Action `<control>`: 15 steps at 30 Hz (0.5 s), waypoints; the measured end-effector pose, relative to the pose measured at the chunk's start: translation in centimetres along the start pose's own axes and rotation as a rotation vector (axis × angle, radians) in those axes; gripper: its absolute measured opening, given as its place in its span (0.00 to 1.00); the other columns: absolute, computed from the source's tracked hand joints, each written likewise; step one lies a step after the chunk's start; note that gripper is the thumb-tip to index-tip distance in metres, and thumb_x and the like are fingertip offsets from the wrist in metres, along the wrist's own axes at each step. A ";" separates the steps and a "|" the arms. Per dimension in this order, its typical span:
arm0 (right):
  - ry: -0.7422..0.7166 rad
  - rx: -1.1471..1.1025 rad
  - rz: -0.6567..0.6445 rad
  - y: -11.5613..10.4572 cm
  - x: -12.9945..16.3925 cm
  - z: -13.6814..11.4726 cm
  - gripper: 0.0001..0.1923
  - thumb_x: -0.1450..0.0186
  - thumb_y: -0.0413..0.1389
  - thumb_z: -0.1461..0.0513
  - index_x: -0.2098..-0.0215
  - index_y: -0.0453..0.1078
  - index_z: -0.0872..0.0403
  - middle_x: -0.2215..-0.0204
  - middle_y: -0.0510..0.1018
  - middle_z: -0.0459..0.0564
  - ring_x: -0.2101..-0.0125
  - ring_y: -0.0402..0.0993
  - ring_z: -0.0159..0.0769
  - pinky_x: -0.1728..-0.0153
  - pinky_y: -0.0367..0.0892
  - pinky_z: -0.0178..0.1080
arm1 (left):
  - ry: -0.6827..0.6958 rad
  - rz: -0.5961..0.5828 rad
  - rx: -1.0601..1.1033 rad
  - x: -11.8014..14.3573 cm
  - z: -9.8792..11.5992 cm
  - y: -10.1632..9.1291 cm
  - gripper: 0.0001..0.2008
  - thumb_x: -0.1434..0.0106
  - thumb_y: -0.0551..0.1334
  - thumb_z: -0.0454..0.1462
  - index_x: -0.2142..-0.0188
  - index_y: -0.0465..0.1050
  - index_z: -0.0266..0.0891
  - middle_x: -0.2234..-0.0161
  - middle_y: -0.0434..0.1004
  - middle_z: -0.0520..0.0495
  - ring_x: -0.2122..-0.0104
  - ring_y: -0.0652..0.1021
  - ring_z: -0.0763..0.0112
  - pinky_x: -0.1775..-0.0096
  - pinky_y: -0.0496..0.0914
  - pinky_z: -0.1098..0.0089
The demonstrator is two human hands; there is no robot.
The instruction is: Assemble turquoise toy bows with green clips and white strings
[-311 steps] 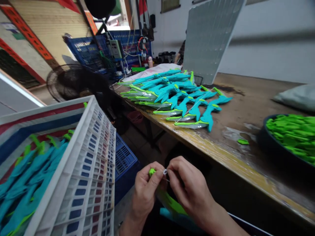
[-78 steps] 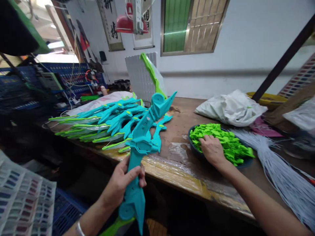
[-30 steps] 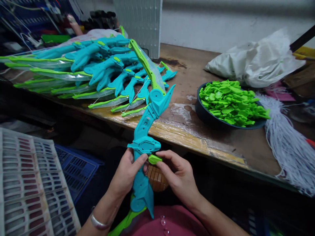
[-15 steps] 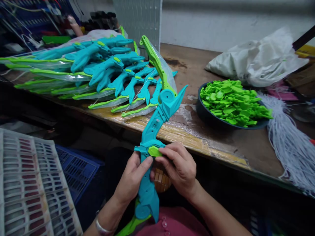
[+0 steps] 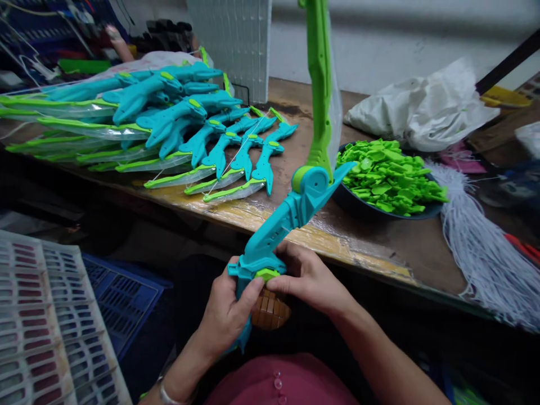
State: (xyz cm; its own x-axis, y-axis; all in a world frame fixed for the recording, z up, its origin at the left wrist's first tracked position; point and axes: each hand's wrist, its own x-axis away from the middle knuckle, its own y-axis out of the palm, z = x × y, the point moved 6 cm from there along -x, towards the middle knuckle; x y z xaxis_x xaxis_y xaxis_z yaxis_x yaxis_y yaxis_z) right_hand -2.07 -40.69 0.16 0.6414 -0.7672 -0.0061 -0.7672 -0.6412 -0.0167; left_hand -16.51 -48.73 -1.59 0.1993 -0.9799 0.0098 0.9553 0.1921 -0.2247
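In front of my body I hold a turquoise and green toy bow [image 5: 270,230], tilted so its green upper limb [image 5: 319,84] points up and away. My left hand [image 5: 225,306] wraps around its grip, thumb on the edge of a small green hexagonal plastic piece [image 5: 267,275] at the middle of the bow. My right hand [image 5: 310,278] has its thumb pressed on the same piece, with its fingers behind the bow. The lower end of the bow is mostly hidden by my left hand and arm.
Several similar bows [image 5: 185,124] lie piled on the table [image 5: 312,225] at the left. A dark bowl [image 5: 358,205] heaped with green pieces [image 5: 388,177] stands right, beside white strings [image 5: 472,242] and a white sack [image 5: 426,107]. Plastic crates [image 5: 54,315] stand low left.
The bow has tipped, its upper limb swinging upward and to the right. My right hand has shifted from pinching the green piece's edge to pressing it with the thumb, fingers behind the bow.
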 end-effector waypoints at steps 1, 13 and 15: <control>0.041 -0.039 -0.033 0.0 -0.1 0.4 0.26 0.42 0.71 0.49 0.53 0.71 0.54 0.58 0.78 0.49 0.58 0.78 0.39 0.56 0.76 0.41 | 0.031 -0.001 -0.034 0.1 0.0 0.0 0.11 0.30 0.62 0.46 0.60 0.75 0.41 0.73 0.74 0.51 0.76 0.73 0.69 0.70 0.68 0.70; -0.180 0.222 0.081 -0.1 1.2 0.8 0.25 0.41 0.70 0.46 0.57 0.75 0.55 0.62 0.77 0.48 0.63 0.75 0.34 0.62 0.71 0.34 | -0.056 -0.007 -0.017 0.4 -2.4 0.3 0.17 0.37 0.66 0.53 0.71 0.74 0.44 0.80 0.70 0.52 0.79 0.71 0.65 0.73 0.67 0.69; -0.255 0.298 0.051 -1.6 1.1 -0.5 0.26 0.39 0.68 0.47 0.51 0.74 0.55 0.61 0.79 0.48 0.62 0.76 0.33 0.61 0.72 0.34 | -0.142 -0.036 0.066 0.3 -2.4 -0.2 0.19 0.38 0.66 0.56 0.69 0.76 0.44 0.82 0.72 0.51 0.79 0.72 0.64 0.75 0.68 0.69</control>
State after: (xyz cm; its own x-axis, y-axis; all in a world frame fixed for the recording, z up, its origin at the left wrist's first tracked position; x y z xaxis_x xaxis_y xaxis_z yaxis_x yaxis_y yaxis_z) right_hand -0.16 -40.51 0.67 0.6129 -0.7456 -0.2617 -0.7859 -0.5409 -0.2997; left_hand -17.18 -49.17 -3.92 0.1888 -0.9696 0.1555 0.9738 0.1643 -0.1575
